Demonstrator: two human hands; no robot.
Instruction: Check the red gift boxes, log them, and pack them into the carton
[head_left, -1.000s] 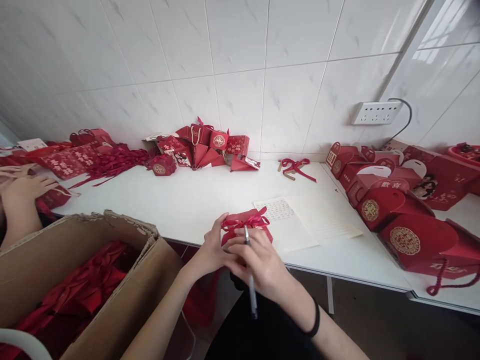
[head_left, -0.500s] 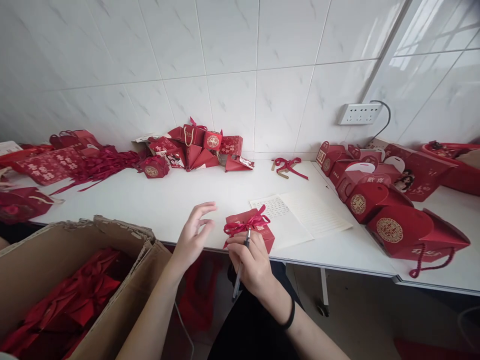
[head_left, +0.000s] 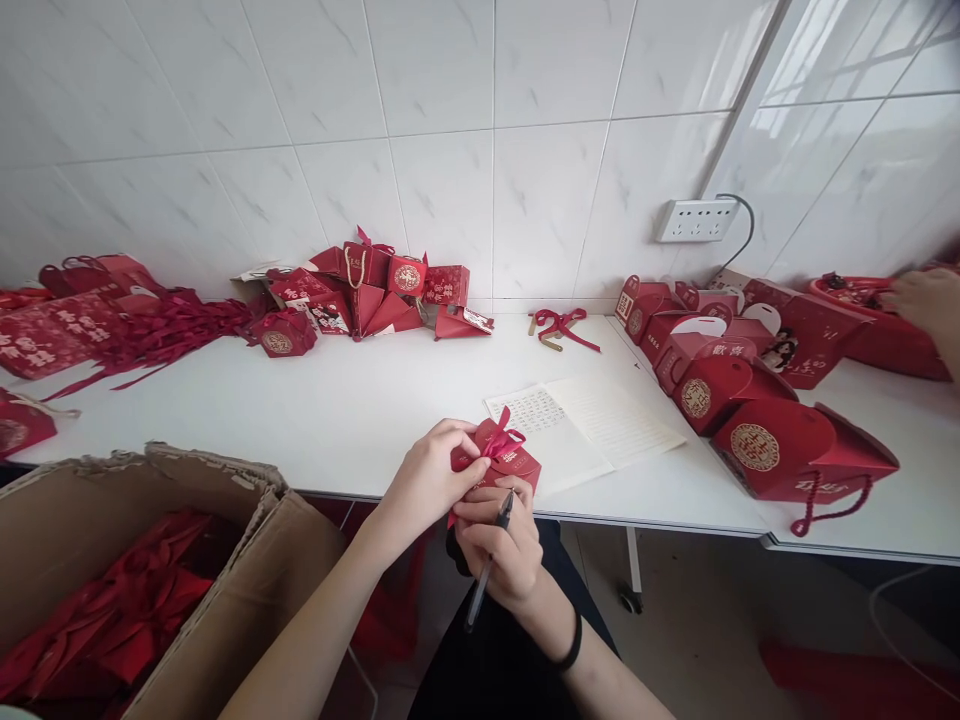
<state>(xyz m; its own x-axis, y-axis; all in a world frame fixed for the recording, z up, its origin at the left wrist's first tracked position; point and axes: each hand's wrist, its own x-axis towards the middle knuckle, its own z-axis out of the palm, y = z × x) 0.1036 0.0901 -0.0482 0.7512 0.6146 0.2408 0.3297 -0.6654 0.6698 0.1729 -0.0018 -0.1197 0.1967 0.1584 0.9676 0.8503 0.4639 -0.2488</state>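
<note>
A small red gift box (head_left: 525, 465) with a dark pink ribbon bow (head_left: 504, 440) sits at the table's front edge. My left hand (head_left: 433, 470) reaches over its left side, thumb and fingers closed on the bow. My right hand (head_left: 501, 540) rests against the front of the box. A pen (head_left: 491, 560) lies between its curled fingers, tip pointing up and away from me. Just behind the box, a paper sheet with handwriting (head_left: 592, 425) lies on the white table. My hands hide the box's left and front faces.
An open cardboard box (head_left: 247, 490) with red ribboned boxes stands at lower left. Red gift boxes (head_left: 754, 400) line the right side; another pile (head_left: 375, 295) is against the wall. Ribbons (head_left: 176, 325) lie at left, a loose ribbon (head_left: 566, 325) at the back. Another person's hand (head_left: 926, 300) reaches over a red basin (head_left: 862, 290).
My left hand has come from open air onto the box and closed on its bow. The view has shifted a little rightward. Another person's hand has appeared at the right.
</note>
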